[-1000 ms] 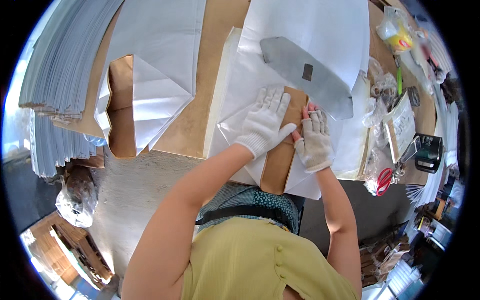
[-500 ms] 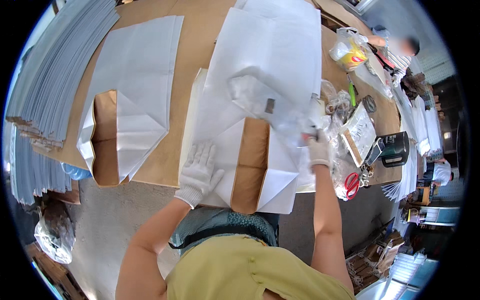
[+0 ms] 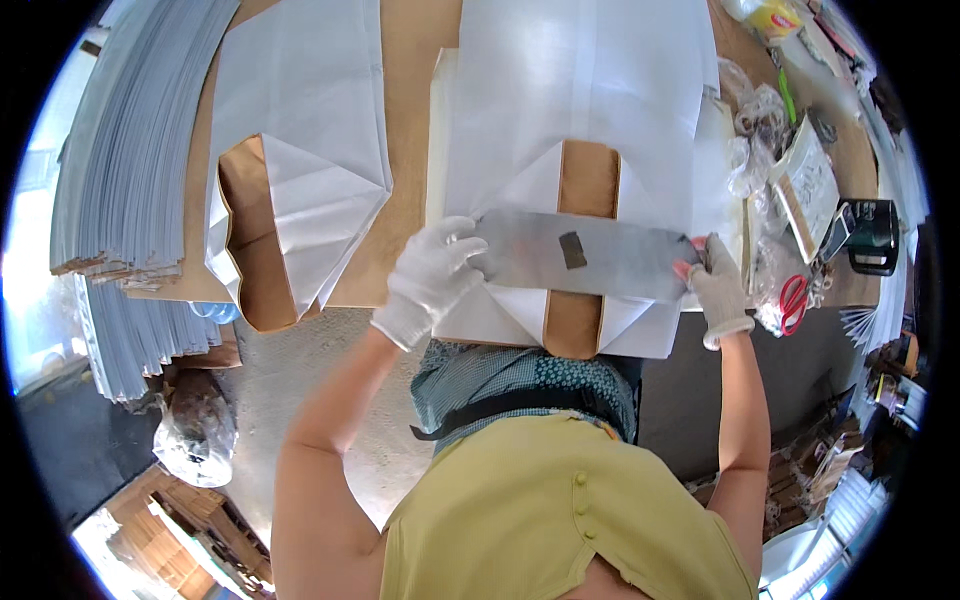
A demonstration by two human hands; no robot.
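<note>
Since a moment ago both gloved hands moved onto the grey metal plate (image 3: pixel 580 255), left hand (image 3: pixel 432 277) and right hand (image 3: pixel 717 288) each closed on an end, laying it across the white paper bag (image 3: pixel 575 110)'s folded bottom on the bench (image 3: pixel 410 60), so pressing a crease looks next.

red scissors (image 3: pixel 795 297) lie beside a black tape dispenser (image 3: pixel 868 236).

Metal plate (image 3: pixel 585 255) lies across the bag (image 3: pixel 575 110), scissors (image 3: pixel 793 300) right.
</note>
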